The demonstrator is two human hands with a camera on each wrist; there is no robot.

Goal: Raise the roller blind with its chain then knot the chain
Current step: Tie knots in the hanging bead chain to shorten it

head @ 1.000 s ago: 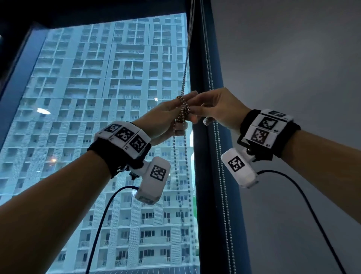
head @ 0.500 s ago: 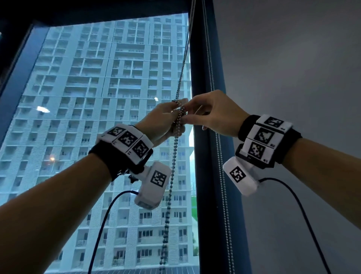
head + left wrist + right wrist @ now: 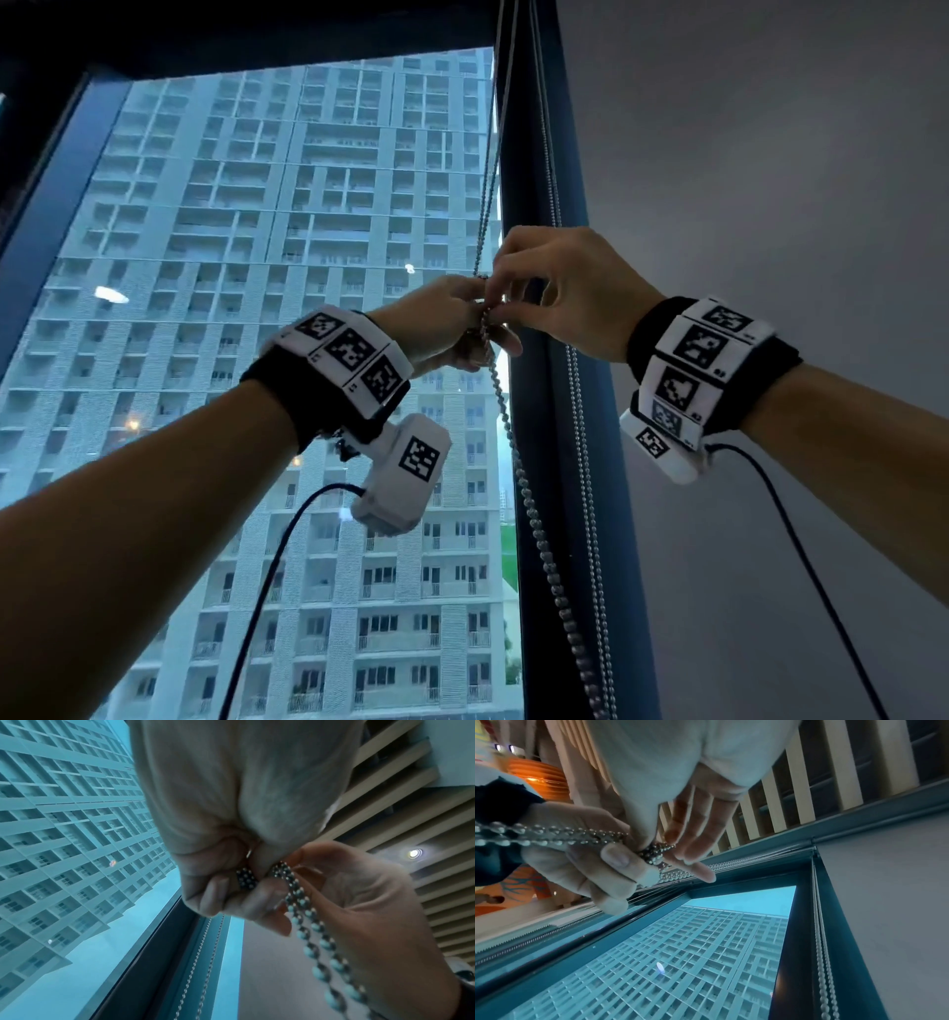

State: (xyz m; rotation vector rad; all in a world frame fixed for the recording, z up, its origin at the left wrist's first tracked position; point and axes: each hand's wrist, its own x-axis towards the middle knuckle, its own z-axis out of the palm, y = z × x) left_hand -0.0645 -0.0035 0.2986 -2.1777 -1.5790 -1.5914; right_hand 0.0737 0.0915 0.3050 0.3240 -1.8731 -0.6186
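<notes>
Both hands hold the chain (image 3: 487, 329) beside the dark window frame (image 3: 534, 462): the left hand (image 3: 441, 329) grips the bunched beads, and the right hand (image 3: 570, 293) pinches them with thumb and forefinger. Compared with a second ago, the hanging chain now slants toward the frame. Only the right wrist view shows the beads wound in a small tight knot (image 3: 654, 852) between the fingertips.

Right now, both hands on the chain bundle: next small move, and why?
Probably pull the knot snug: the left hand holds the bead chain while the right hand pinches the bunched loop of beads, which looks wrapped but not clearly cinched. The blind seems already raised, since the window glass shows uncovered.
</notes>
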